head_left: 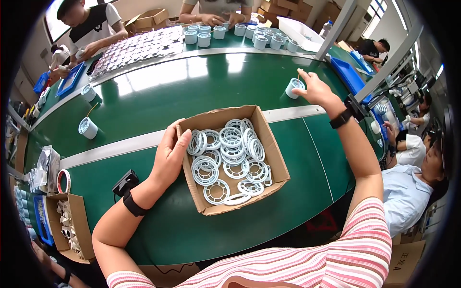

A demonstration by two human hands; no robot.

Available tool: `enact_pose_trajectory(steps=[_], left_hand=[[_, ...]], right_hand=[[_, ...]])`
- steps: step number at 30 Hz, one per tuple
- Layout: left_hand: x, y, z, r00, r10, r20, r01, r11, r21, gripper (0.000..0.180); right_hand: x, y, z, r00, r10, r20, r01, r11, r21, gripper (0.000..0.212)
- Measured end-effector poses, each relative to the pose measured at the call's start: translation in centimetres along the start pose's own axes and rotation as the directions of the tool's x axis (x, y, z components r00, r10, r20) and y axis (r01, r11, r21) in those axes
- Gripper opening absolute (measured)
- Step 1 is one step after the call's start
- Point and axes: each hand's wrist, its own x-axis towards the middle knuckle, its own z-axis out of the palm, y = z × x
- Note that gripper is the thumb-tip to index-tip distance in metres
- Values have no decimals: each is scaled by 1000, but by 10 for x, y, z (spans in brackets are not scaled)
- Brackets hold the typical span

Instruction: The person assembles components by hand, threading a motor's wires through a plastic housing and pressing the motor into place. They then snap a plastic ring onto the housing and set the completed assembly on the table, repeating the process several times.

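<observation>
A cardboard box (273,144) stands in front of me on the green table, tilted slightly. Several pale-blue plastic rings with spokes (231,137) lie loose inside it. My left hand (168,156) grips the box's left wall, thumb over the rim and fingers along the outside. At the right, my right hand (317,90) reaches over a pale-blue plastic cup (294,89) with a thin yellow wire rising from it. Its thumb overlaps the cup's right side and its fingers are spread behind; I cannot tell whether they touch it. Both wrists wear black straps.
Two similar cups (88,128) stand on the green belt at the left. A pale metal strip (115,144) crosses the table. More cups (203,39) stand at the far side, near co-workers. At lower left are a tape roll (63,181) and a cardboard box of small parts (79,216).
</observation>
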Motion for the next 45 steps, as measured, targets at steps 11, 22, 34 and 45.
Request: enact_pose_trajectory(steps=[11, 22, 34, 45], left_hand=[[-14, 17, -5, 997, -82, -2, 82, 996, -38, 42], [-23, 16, -3, 989, -147, -24, 144, 986, -78, 42], [-17, 13, -2, 986, -164, -40, 162, 985, -54, 45], [-18, 17, -6, 984, -177, 4, 177, 983, -50, 47]], right_hand=[[199, -113, 80, 988, -105, 110, 70, 955, 288, 62], [288, -97, 144, 927, -157, -340, 205, 973, 110, 72], [295, 45, 172, 993, 119, 17, -116, 907, 406, 101], [269, 26, 165, 853, -11, -521, 185, 941, 283, 82]])
